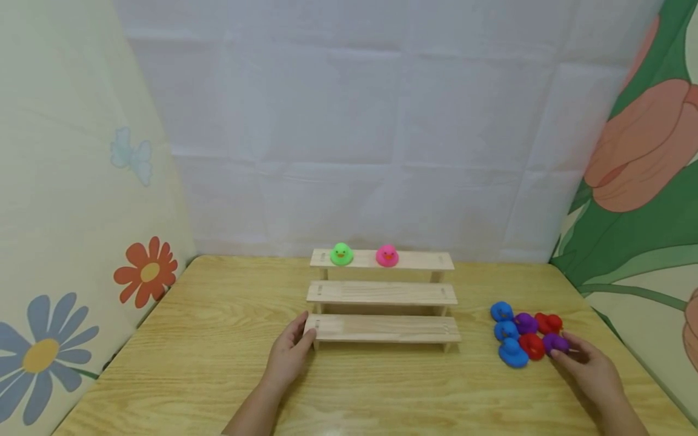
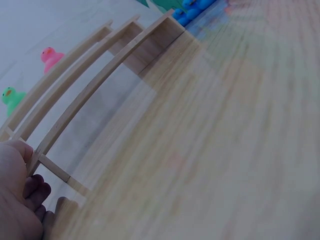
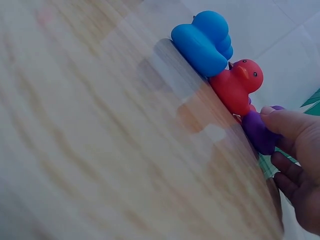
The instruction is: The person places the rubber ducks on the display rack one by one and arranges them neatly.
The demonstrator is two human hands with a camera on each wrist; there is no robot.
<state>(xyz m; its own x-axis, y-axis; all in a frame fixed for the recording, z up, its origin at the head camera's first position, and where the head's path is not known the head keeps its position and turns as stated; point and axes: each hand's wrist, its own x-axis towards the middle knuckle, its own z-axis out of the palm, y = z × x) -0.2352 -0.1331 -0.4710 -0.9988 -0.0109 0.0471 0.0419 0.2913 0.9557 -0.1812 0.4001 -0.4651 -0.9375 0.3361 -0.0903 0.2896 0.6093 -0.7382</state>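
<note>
A three-step wooden stand (image 1: 382, 328) sits mid-table, with a green rubber duck (image 1: 342, 255) and a pink rubber duck (image 1: 387, 256) apart on its top step. My left hand (image 1: 289, 354) grips the left end of the lowest step, thumb over the edge, as the left wrist view (image 2: 15, 192) also shows. On the right, my right hand (image 1: 594, 372) pinches a purple rubber duck (image 3: 257, 132) between thumb and fingers. That duck is beside a red duck (image 3: 235, 90) at the near right corner of a cluster. Part of it hides behind the thumb.
Blue ducks (image 1: 513, 353), another purple duck (image 1: 526, 323) and another red duck (image 1: 549, 323) sit close together right of the stand. A white cloth (image 1: 349, 121) hangs behind the wood-grain table (image 1: 180, 339). Flower-patterned panels (image 1: 643, 151) flank both sides.
</note>
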